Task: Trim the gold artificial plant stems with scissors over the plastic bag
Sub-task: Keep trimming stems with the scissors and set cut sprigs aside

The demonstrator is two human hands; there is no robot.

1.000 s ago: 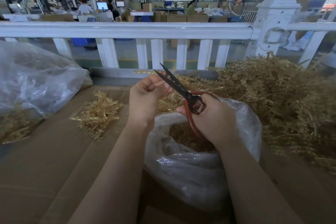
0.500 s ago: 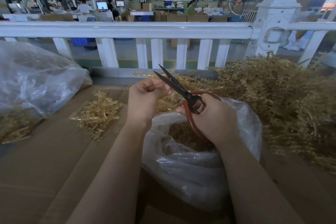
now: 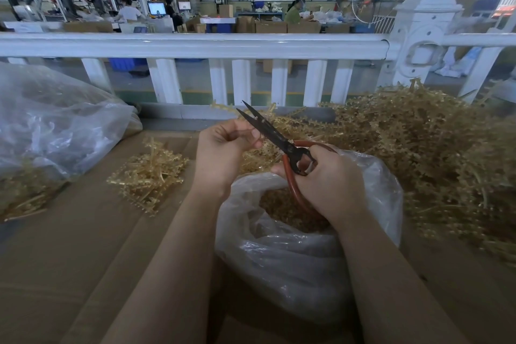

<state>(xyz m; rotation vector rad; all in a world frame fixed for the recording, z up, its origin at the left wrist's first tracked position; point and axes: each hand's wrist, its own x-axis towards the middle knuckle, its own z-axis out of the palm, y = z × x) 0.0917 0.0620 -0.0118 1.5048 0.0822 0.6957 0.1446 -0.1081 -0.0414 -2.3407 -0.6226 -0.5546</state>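
Note:
My right hand (image 3: 329,181) grips red-handled scissors (image 3: 275,135) whose dark blades, slightly apart, point up and left. My left hand (image 3: 220,153) pinches a thin gold stem (image 3: 223,107) that sticks out toward the railing, right beside the blades. Both hands hover over an open clear plastic bag (image 3: 293,260) with gold trimmings (image 3: 282,208) inside. A big heap of gold stems (image 3: 418,153) lies to the right, a small pile of gold stems (image 3: 150,176) to the left.
Everything rests on a brown cardboard surface (image 3: 69,260). A large clear bag (image 3: 50,126) with gold pieces sits at far left. A white railing (image 3: 195,45) runs behind the work area, with a factory floor and seated people beyond.
The scissor blades have closed slightly and shifted a little lower against the stem. My hands stay in almost the same place over the bag.

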